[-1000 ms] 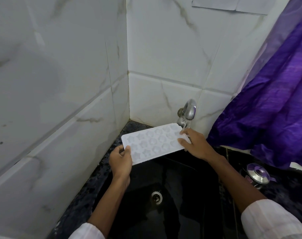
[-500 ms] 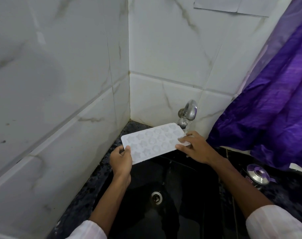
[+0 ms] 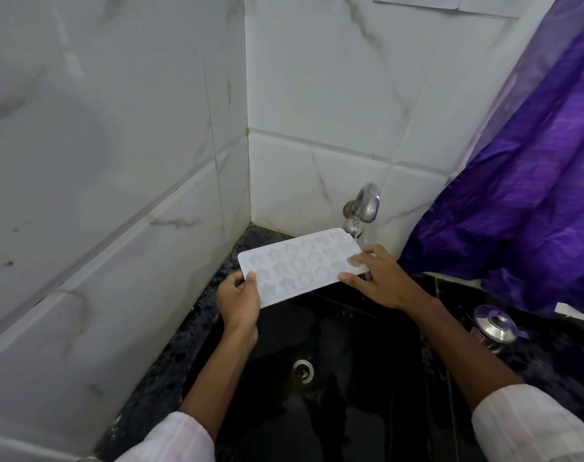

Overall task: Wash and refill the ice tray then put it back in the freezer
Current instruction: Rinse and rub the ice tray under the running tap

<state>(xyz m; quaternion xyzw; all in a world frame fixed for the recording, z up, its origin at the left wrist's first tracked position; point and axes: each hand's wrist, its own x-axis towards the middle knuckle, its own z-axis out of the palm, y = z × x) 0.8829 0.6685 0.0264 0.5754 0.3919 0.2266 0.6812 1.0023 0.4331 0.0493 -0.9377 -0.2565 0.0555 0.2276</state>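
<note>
The tray (image 3: 300,265) is being held cavities up over the sink (image 3: 367,345), just under the tap (image 3: 363,208). Its left end is being gripped by the left hand (image 3: 239,298), thumb on top, and its right end is being pinched by the right hand (image 3: 380,278). Unlike a second ago, a thin stream is being caught on the right corner, so washing is judged as only being begun

Two walls of glossy white, grey-veined marble tiles (image 3: 117,145) are met in a far corner. A black speckled stone counter (image 3: 170,368) is laid along their foot, with a black sink basin (image 3: 367,378) set into it. A creased purple curtain (image 3: 533,211) is hung at the right.
</note>
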